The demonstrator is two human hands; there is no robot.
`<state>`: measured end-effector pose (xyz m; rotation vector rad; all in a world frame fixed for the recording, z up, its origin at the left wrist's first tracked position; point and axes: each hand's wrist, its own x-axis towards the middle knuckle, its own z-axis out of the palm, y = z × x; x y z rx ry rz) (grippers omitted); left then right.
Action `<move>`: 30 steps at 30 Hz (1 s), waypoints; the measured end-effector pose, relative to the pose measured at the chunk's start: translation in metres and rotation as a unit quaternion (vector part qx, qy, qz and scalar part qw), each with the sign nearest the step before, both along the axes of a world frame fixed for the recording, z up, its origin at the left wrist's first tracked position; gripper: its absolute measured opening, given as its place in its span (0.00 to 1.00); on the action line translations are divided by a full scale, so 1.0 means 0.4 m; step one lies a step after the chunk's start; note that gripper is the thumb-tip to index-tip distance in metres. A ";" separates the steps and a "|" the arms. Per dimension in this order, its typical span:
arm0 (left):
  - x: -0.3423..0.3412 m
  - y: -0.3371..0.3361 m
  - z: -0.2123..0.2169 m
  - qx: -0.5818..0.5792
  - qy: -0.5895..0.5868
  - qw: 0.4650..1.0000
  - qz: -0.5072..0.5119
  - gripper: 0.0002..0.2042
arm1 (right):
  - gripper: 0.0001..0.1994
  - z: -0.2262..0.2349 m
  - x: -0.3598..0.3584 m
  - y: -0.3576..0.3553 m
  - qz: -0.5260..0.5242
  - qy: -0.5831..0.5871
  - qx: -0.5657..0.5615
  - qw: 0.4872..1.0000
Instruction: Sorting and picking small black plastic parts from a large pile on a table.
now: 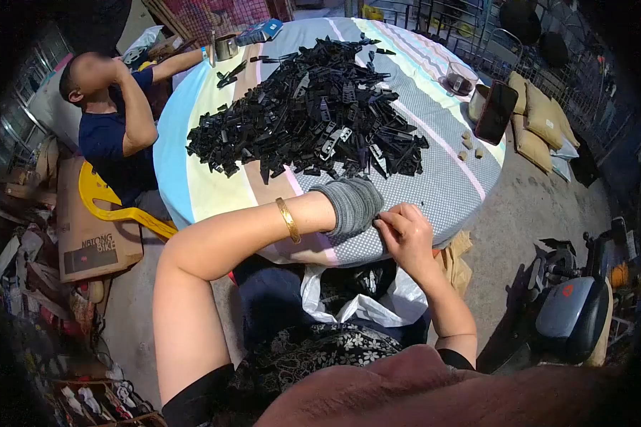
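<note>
A grey knitted covering, like a glove or cuff, hides most of my left hand [352,205], so its fingers do not show. A gold bangle [288,220] sits on that forearm. Close beside the knit, at the table's near edge, my right hand [410,232] is bare, its thumb and fingertips pinched together. Something small and dark may be between them, too small to name. Beyond both hands spreads a large heap of black plastic pieces [299,107], some with silvery parts. Below the edge, a white sack [367,307] lies open at my lap with dark pieces inside.
A striped, dotted cloth [441,192] covers the round table. A person [107,107] sits at the left on a yellow chair [96,192]. A phone [496,112], a glass cup [461,78] and a metal mug [226,48] stand around the heap. Right: sacks [538,121], scooter [570,306].
</note>
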<state>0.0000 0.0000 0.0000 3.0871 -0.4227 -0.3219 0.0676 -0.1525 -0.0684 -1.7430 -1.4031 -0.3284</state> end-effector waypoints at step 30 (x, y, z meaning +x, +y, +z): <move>-0.179 -0.070 -0.054 -0.218 -0.092 0.972 -0.005 0.31 | 0.09 0.070 -0.030 -0.089 0.197 0.171 -0.167 0.951</move>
